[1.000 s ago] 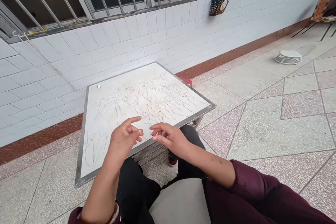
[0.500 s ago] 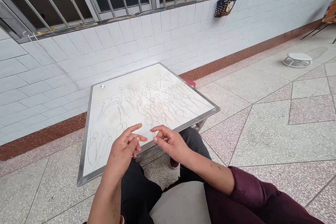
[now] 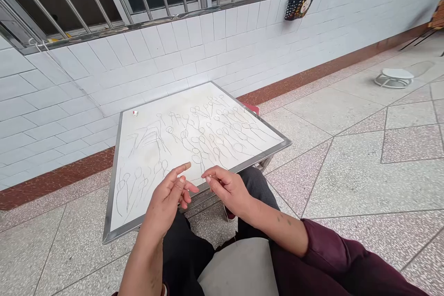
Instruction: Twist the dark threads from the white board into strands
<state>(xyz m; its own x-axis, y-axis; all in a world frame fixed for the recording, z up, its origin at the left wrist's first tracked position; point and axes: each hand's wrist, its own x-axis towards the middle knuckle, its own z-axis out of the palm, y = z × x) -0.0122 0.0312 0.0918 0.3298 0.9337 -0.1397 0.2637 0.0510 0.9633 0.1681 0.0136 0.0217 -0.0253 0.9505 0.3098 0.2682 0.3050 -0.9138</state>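
My left hand (image 3: 170, 192) hovers over the near edge of the white table (image 3: 187, 95), index finger stretched out and thumb apart from it; I see nothing held in it. Close by on its right, my right hand (image 3: 225, 187) pinches thumb against index finger. A thin pale strand (image 3: 225, 210) hangs below that hand toward my lap; whether it is wire or thread I cannot tell. Many thin dark looped strands (image 3: 183, 136) with loose tails lie spread across the tabletop. Several straighter strands (image 3: 149, 136) lie together at the left middle.
A tiny white and red object (image 3: 135, 113) sits at the table's far left corner. The table stands near a white tiled wall (image 3: 156, 62) with barred windows. A black basket (image 3: 299, 7) hangs from the bars. A low white stool (image 3: 394, 76) stands on the floor at right.
Both hands have shifted slightly to the right. My right thumb and index finger have closed together, and a strand now shows hanging below that hand.
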